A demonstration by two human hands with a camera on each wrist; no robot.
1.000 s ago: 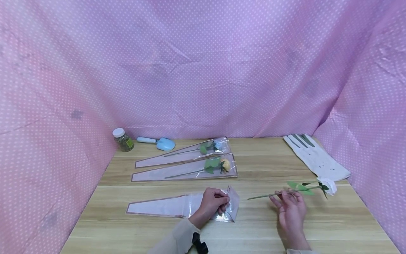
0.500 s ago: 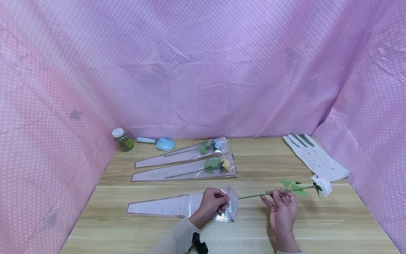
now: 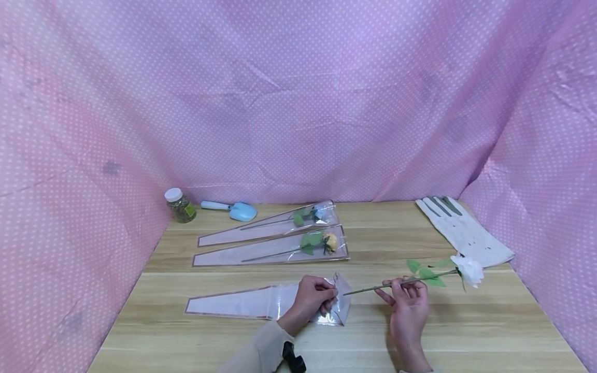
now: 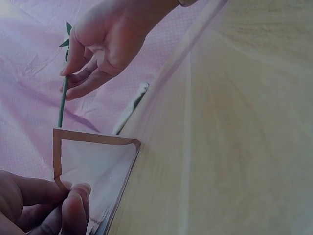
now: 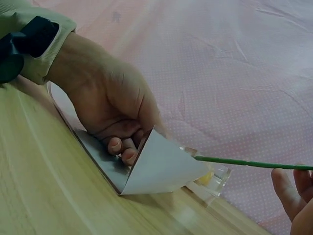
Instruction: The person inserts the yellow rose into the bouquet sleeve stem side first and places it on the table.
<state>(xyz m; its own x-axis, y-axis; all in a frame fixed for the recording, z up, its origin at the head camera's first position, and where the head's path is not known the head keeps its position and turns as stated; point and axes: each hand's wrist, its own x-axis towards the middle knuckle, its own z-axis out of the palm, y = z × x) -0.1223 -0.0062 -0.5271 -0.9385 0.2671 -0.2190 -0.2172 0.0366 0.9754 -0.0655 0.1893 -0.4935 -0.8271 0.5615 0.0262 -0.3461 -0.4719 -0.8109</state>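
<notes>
My left hand pinches the top layer of a clear flower sleeve near its wide end, with the sleeve lying on the table. The lifted mouth shows in the left wrist view as a brown-edged flap. Between thumb and fingers, my right hand holds the green stem of a white rose with green leaves. The stem points left, its tip at the sleeve's mouth; I cannot tell whether it is inside. Behind lie two sleeves, one with a yellow rose, the other with a blue rose.
At the back left of the wooden table stand a jar with a white lid and, beside it, a light blue trowel. A white and green glove lies at the back right. Pink dotted cloth surrounds the table.
My right hand has moved left with the white rose, bringing the stem's tip from apart to the sleeve's mouth. The left hand has stayed in place.
</notes>
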